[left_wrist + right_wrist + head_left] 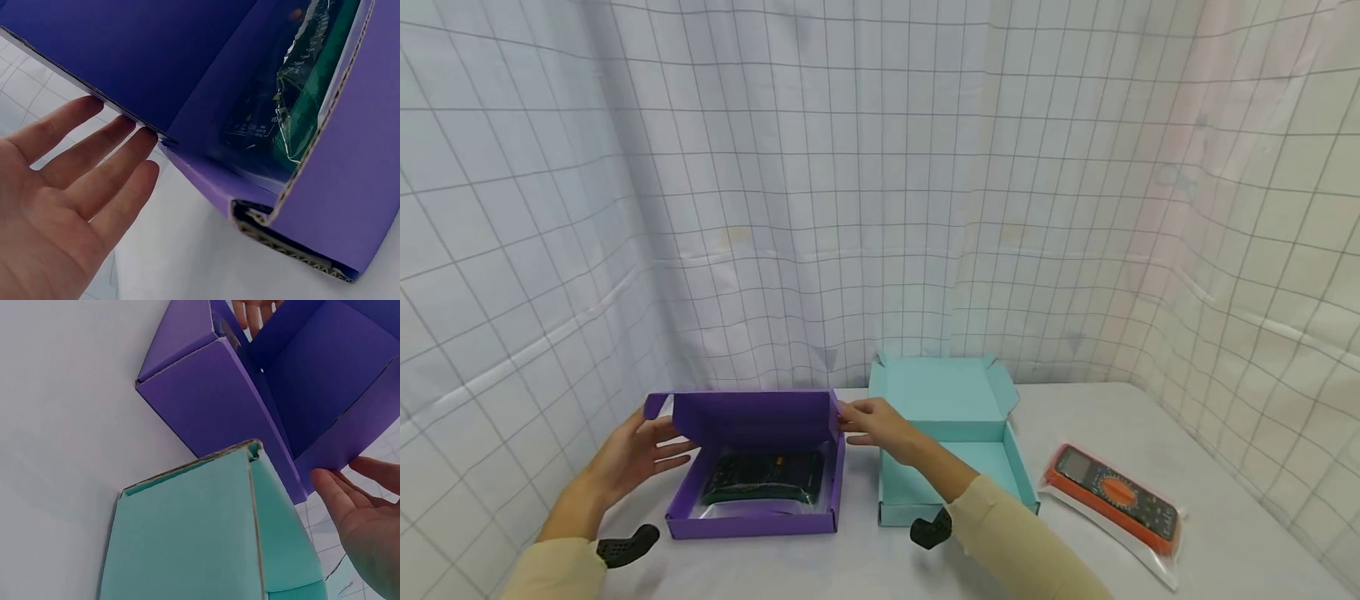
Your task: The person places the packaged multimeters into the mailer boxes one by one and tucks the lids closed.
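A purple cardboard box (752, 527) stands on the left with its lid (737, 417) raised. Inside lies a dark, flat device with a green edge (767, 477), wrapped in clear plastic. My left hand (628, 458) is at the lid's left side, its extended fingertips (145, 139) right at the edge in the left wrist view. On the opposite side, my right hand (880, 429) touches the lid's right side flap (356, 434) with its fingertips, the fingers fairly straight.
Right of the purple box sits a teal box (898, 514), its lid (947, 387) folded back and my right forearm crossing over it. Farther right lies an orange multimeter (1118, 493) in a clear bag. White gridded curtains (880, 208) enclose the table at the back and sides.
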Action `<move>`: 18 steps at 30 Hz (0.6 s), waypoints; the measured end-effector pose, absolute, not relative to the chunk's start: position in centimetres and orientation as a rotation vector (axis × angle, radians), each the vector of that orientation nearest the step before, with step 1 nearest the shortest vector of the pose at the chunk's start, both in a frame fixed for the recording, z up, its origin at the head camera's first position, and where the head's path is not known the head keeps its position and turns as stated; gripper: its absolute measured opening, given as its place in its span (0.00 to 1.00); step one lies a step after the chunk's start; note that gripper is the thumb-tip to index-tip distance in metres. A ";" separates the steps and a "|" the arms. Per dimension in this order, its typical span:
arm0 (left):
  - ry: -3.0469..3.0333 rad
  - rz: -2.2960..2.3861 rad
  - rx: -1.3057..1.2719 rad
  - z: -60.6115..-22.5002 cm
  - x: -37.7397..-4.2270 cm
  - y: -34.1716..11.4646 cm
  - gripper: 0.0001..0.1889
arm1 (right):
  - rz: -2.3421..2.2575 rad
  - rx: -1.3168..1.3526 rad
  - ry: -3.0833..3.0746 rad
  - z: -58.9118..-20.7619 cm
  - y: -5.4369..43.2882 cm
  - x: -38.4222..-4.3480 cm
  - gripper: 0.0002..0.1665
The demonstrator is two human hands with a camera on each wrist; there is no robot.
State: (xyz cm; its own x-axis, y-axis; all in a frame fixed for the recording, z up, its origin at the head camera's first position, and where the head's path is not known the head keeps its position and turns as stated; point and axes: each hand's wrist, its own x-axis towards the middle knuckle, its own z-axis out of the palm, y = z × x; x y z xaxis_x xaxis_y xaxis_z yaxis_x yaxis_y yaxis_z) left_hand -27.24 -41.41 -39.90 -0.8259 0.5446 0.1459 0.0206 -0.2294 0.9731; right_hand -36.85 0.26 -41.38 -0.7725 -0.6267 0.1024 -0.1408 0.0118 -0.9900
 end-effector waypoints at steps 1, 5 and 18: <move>1.716 2.109 0.656 -39.8 -27.2 -41.4 0.34 | -1.810 -0.787 1.936 -41.3 0.2 -36.7 0.34; 1.781 2.086 0.609 -39.6 -27.0 -41.4 0.31 | -1.805 -0.787 1.956 -41.1 0.1 -36.6 0.33; 1.583 2.091 0.687 -39.9 -27.0 -41.8 0.32 | -1.758 -0.819 2.012 -41.3 0.1 -36.2 0.30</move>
State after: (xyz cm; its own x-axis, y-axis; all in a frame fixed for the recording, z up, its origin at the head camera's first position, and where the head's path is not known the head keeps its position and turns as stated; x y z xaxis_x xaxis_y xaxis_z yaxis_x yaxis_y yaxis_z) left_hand -27.02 -41.80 -39.89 -0.7863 0.6041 0.1294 -0.0395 -0.2581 0.9653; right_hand -36.19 0.07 -41.31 -0.7736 -0.6235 0.1129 -0.1956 0.0654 -0.9785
